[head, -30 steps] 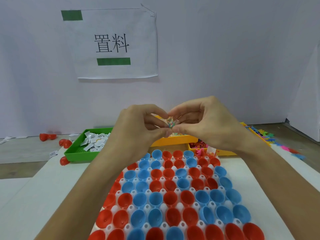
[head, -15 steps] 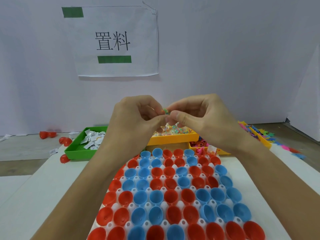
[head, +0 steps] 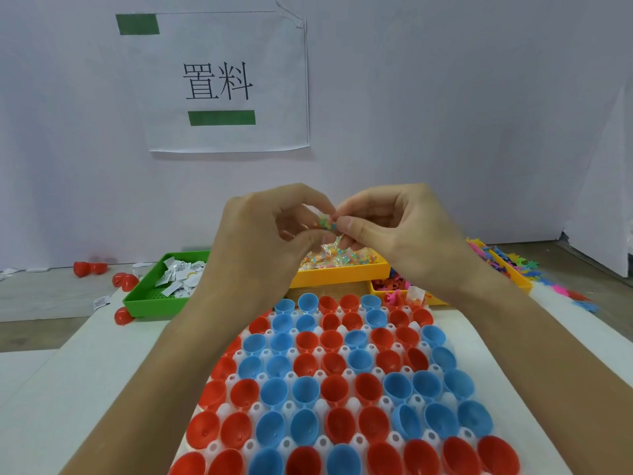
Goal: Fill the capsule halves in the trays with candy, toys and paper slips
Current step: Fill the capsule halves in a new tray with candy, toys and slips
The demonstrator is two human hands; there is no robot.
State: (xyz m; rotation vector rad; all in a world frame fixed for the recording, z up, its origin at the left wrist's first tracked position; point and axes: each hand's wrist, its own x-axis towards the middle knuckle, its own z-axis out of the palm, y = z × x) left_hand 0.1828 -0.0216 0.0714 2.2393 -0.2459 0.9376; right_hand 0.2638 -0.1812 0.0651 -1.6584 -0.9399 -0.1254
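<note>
A paper sheet (head: 226, 80) on the wall reads "置料" in black, with a green bar above and below. Print on the slips (head: 180, 275) in the green tray (head: 154, 303) is too small to read.

Landmark: paper sign (head: 226, 82), taped to the white wall (head: 445, 97), printed 置料, with one green bar above-left of the characters and one below them. Below the sign, far left: grey floor strip (head: 41, 296) along the wall's foot. Far right of sign: white panel (head: 603, 207), possibly a board.
</note>
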